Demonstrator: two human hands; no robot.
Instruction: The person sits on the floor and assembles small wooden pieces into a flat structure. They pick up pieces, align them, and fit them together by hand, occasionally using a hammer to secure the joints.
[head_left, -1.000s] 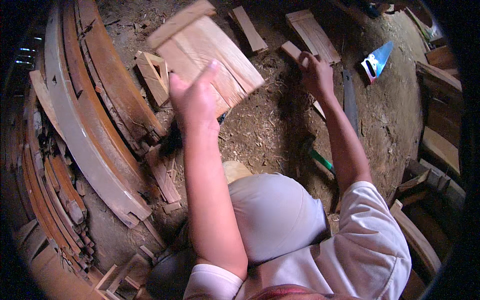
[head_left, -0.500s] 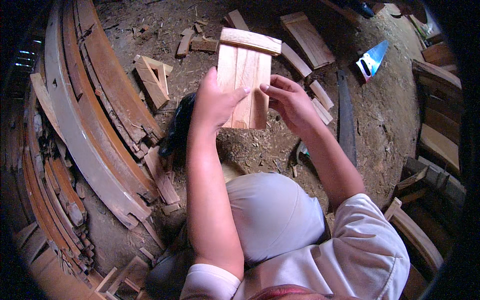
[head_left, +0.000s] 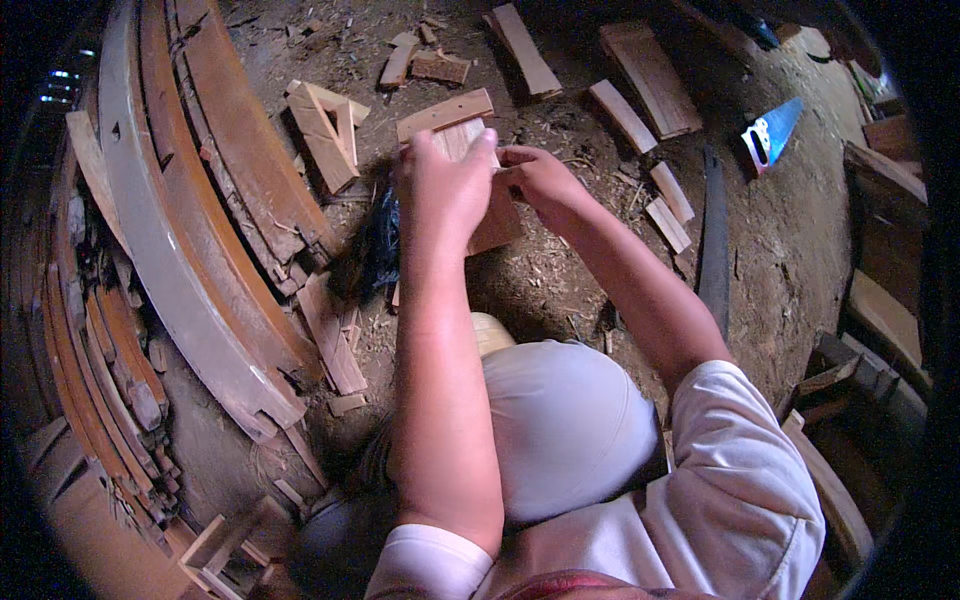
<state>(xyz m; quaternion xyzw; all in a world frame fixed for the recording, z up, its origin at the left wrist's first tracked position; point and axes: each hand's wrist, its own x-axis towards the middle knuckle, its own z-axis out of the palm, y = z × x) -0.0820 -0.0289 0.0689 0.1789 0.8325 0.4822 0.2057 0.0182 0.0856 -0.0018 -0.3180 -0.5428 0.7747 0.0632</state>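
A pale wooden board assembly with a crosspiece (head_left: pixel 447 113) along its far end is held up before me. My left hand (head_left: pixel 442 185) grips it from the left, thumb lying over its face and covering much of it. At the right edge, my right hand (head_left: pixel 543 188) has its fingers curled and closed on the wood; their tips are partly hidden. The lower part of the board (head_left: pixel 497 228) shows between my hands, in shade.
A handsaw (head_left: pixel 771 138) and a long dark blade-like strip (head_left: pixel 714 240) lie on the right. Wooden offcuts (head_left: pixel 650 80) and a triangular wood frame (head_left: pixel 325 135) lie on the dirt floor. Long beams (head_left: pixel 185 250) line the left. A black plastic bag (head_left: pixel 383 235) sits by my left forearm.
The board assembly has been tilted and lowered slightly leftward, so its face shows less. My left hand turned with it, and my right hand moved left along its edge.
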